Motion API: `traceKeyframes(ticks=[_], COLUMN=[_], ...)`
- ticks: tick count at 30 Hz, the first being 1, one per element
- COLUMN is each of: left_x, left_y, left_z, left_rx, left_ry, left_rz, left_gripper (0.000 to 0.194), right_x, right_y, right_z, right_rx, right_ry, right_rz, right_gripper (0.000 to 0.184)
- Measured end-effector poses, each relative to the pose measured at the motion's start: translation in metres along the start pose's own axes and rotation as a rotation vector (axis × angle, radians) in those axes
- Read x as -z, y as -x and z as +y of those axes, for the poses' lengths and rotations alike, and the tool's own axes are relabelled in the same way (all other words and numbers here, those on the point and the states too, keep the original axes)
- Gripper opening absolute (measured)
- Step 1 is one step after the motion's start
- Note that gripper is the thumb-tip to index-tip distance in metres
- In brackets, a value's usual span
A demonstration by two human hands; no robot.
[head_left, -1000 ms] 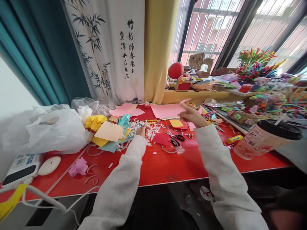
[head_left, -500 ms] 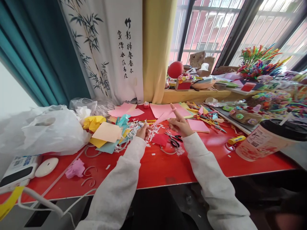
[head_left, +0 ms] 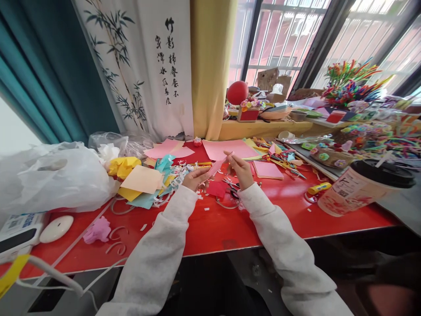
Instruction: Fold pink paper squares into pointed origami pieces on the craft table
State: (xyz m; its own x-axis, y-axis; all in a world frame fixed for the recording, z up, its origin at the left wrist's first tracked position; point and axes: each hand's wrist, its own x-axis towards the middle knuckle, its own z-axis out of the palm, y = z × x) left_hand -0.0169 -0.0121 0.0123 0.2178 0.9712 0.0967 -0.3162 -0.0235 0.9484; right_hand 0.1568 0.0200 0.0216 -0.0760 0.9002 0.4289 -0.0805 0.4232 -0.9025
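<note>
A small folded piece of pink paper (head_left: pixel 215 168) is held above the red table (head_left: pixel 210 235). My left hand (head_left: pixel 193 179) grips its lower left end between thumb and fingers. At its upper right end, the fingertips of my right hand (head_left: pixel 241 171) are pinched together on the paper. Below the hands lie a red paper piece (head_left: pixel 217 189) and black-handled scissors (head_left: pixel 234 193), partly covered by the right hand. White paper scraps (head_left: pixel 184 172) are heaped beside the left hand.
To the left are a white plastic bag (head_left: pixel 62 175), a peach paper sheet (head_left: pixel 142 179) and crumpled pink paper (head_left: pixel 97 230). A stack of pink paper (head_left: pixel 268 170), a yellow glue stick (head_left: pixel 319 188) and a lidded drink cup (head_left: pixel 358 188) stand or lie on the right. Behind are large pink sheets (head_left: pixel 226 149).
My right hand has lowered its raised index finger and now pinches the paper's upper end. My left hand has come up slightly, and the two hands are closer together. The view has shifted slightly.
</note>
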Motion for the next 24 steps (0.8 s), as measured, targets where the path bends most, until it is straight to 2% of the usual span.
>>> traceKeyframes(ticks=[3, 5, 9, 11, 14, 16, 18, 20, 21, 22, 24], left_x=[0.000, 0.001, 0.004, 0.001, -0.014, -0.034, -0.059, -0.080, -0.085, -0.086, -0.072], left_y=[-0.002, -0.004, -0.003, -0.001, 0.006, 0.019, 0.045, 0.085, 0.108, 0.133, 0.184], left_z=[0.000, 0.000, 0.002, 0.003, 0.000, -0.005, -0.012, -0.021, -0.024, -0.028, -0.032], left_rx=[-0.014, -0.065, -0.199, -0.298, -0.434, -0.467, -0.554, -0.605, -0.570, -0.487, -0.388], left_ry=[-0.025, 0.012, 0.119, 0.102, -0.126, -0.336, -0.573, -0.798, -0.905, -0.990, -1.078], left_rz=[0.063, 0.106, 0.161, 0.229, 0.413, 0.464, 0.474, 0.491, 0.468, 0.351, -0.181], left_gripper=[0.043, 0.040, 0.034, 0.032, 0.026, 0.023, 0.026, 0.044, 0.052, 0.057, 0.052], right_x=[0.000, -0.002, -0.010, -0.016, -0.025, -0.031, -0.035, -0.034, -0.031, -0.027, -0.016], right_y=[0.003, 0.006, 0.012, 0.013, 0.014, 0.017, 0.023, 0.028, 0.029, 0.030, 0.027], right_z=[-0.002, -0.004, -0.006, -0.004, -0.001, -0.002, -0.004, -0.006, -0.006, -0.006, -0.002], right_rx=[0.034, 0.040, -0.005, -0.058, -0.140, -0.145, -0.117, -0.073, -0.042, 0.001, 0.110], right_ry=[-0.064, -0.172, -0.410, -0.459, -0.467, -0.435, -0.341, -0.201, -0.128, -0.052, 0.127], right_rz=[0.025, -0.013, -0.094, -0.105, -0.194, -0.282, -0.339, -0.368, -0.383, -0.399, -0.401], right_gripper=[0.032, 0.029, 0.025, 0.027, 0.036, 0.041, 0.040, 0.034, 0.030, 0.027, 0.023])
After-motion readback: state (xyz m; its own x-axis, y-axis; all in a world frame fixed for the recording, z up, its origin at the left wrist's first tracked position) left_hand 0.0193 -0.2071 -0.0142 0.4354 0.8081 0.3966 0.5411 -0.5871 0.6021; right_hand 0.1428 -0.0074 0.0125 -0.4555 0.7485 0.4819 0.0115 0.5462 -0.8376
